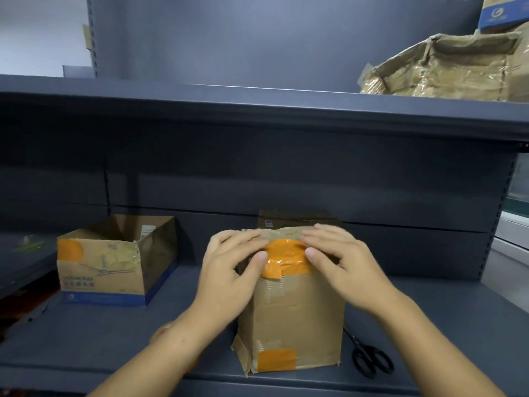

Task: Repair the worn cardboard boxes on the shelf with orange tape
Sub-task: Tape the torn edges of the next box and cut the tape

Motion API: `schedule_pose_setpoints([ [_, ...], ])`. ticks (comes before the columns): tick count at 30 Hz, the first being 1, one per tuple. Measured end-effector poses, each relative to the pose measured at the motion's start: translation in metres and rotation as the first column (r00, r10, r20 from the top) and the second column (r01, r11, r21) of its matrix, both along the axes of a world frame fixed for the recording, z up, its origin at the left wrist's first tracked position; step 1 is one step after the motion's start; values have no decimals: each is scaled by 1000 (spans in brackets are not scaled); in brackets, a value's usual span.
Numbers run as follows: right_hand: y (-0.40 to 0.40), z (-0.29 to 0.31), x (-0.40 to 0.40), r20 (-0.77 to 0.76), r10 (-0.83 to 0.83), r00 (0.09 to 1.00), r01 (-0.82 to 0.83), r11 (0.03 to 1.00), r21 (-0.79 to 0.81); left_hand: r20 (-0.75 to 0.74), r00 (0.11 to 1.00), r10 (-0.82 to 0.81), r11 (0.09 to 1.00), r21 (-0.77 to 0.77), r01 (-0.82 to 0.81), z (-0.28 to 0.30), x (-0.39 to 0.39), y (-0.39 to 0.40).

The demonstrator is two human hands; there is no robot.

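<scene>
Orange tape patch (pixel 287 260) sits right over the top front edge of the tall brown cardboard box (pixel 292 319) at lower centre of the frame, and both hands are on it: the left hand (pixel 229 270) presses from the left with its fingers spread fairly straight, thumb on the patch's left margin, while the right hand (pixel 340 262) mirrors it, thumb on the right margin, fingers lying over the box's top rim. Neither hand is clutching anything; they press flat. Looks like the smoothing stage, and the tape shows wrinkles, so the way to do it well is to sweep outward from the middle and fold the strip firmly over the rim, bracing the box so it stays put on the shelf (pixel 114 333). A second orange patch (pixel 276 359) already covers the lower front corner. Black scissors (pixel 369 359) lie just beside the box at lower right. At centre left an open printed carton (pixel 114 259) carries its own orange patch. Upper right, a crumpled film-wrapped box (pixel 440 67) waits on the higher shelf.
</scene>
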State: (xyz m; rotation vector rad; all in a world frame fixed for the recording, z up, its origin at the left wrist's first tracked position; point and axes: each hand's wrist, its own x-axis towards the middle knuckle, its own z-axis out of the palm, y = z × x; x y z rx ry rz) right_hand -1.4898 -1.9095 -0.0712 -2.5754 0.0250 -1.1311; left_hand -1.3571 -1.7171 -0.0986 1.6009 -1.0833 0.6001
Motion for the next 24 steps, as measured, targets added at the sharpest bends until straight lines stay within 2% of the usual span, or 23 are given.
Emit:
schedule_pose_setpoints([
  [2,-4,-8,6,-47,10,999,-9,1000,24,-27,1000,-11,1000,19,11,-4,-1,-6],
  [6,-9,-13,12,-40,-18,999,18,1000,1,-70,997,-24,999,31,26,-9,1,-15],
  [11,-7,-16,13,-46,-30,998,29,999,-22,-69,997,-33,999,-26,31,-16,2,-18],
  [16,-5,-17,11,-52,-40,998,38,999,-26,-23,1000,-20,999,-33,19,-17,1,-16],
  [20,-3,-17,11,-49,-43,998,42,999,-23,74,997,11,1000,2,-11,-17,1,-14],
  [24,0,-18,10,-43,-50,998,49,999,-20,64,997,40,999,2,-40,-18,-1,-12],
])
